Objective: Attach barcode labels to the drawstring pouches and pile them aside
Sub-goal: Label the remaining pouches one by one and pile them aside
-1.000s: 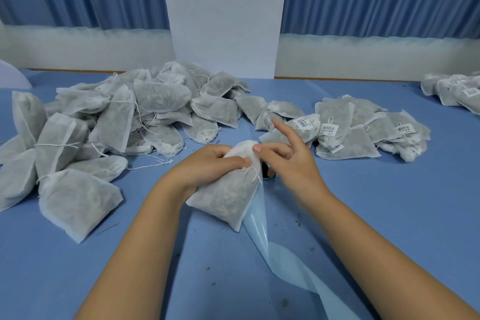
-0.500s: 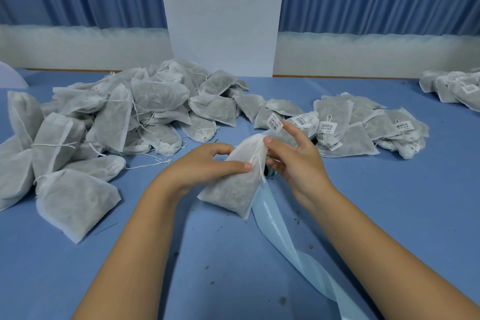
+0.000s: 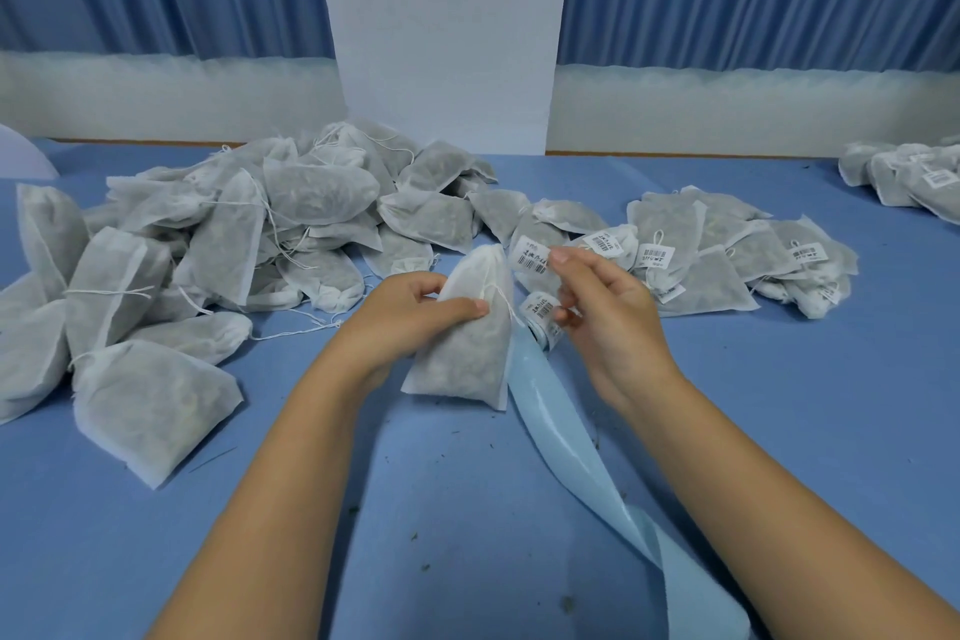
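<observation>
Right hand [image 3: 605, 322] has come off the pouch's neck and now curls its fingers at the 1 label roll [image 3: 541, 322], likely to peel the next barcode label [image 3: 540, 309]; whether it already pinches 1, I cannot tell. Left hand [image 3: 405, 317] grips 1 drawstring pouch [image 3: 467, 353] near its neck, thumb across the front, keeping it upright beside the roll, face bare for sticking. 1 unlabelled heap [image 3: 234, 244] lies left; 2 labelled piles [image 3: 717, 270] [image 3: 904, 177] sit right, their pouches too many to count.

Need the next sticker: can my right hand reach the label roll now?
Likely yes: the right hand is right beside the label roll, nothing between; the pouch lies on the roll's other side.
</observation>
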The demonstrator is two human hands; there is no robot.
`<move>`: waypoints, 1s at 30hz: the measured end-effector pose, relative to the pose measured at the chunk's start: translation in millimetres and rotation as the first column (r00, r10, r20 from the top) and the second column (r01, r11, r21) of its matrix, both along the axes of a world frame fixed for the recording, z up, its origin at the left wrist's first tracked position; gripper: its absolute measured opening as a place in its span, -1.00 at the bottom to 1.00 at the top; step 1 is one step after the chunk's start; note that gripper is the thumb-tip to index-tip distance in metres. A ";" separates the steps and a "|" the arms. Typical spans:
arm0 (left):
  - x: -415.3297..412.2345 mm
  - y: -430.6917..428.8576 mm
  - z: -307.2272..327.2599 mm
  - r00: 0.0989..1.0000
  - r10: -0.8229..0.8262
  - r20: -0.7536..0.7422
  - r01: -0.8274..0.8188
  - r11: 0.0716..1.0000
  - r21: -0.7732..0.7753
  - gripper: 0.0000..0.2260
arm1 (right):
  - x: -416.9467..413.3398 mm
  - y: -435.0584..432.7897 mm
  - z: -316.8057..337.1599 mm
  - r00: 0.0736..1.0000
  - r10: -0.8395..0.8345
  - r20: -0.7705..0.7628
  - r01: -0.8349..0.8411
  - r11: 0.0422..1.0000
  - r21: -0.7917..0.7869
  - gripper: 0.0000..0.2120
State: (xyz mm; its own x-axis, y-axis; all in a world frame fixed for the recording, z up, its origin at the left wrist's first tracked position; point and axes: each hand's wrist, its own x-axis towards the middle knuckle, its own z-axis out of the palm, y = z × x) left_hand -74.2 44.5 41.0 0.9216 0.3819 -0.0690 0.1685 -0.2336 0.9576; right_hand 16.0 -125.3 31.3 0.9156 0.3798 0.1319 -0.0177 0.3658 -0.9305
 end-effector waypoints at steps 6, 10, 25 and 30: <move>1.5 -7.0 -3.1 0.998 -0.038 0.044 0.036 0.999 0.040 -0.79 | -10.2 4.6 -4.4 0.991 0.130 -0.002 -0.129 0.979 -0.157 -0.94; 0.3 -9.6 -1.2 0.990 -0.123 0.067 0.123 0.992 0.003 -0.86 | -13.7 4.7 -7.5 0.997 0.070 -0.017 -0.072 0.987 -0.140 -0.93; 2.2 -21.0 3.6 0.986 0.012 0.164 0.002 0.997 -0.082 -0.75 | -13.3 6.0 -12.7 0.971 0.007 0.240 0.058 0.964 -0.261 -0.80; -0.3 -19.0 5.0 0.975 -0.028 0.219 0.069 0.981 -0.179 -0.83 | -9.1 3.0 -5.2 0.995 0.097 0.009 -0.089 0.942 -0.322 -0.85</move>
State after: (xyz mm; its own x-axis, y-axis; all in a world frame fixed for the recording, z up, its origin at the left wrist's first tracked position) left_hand -74.4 25.5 46.1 0.9395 0.3358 0.0677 -0.0532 -0.0521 0.9972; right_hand 6.9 -122.3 26.0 0.8722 0.4890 0.0106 -0.0132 0.0452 -0.9989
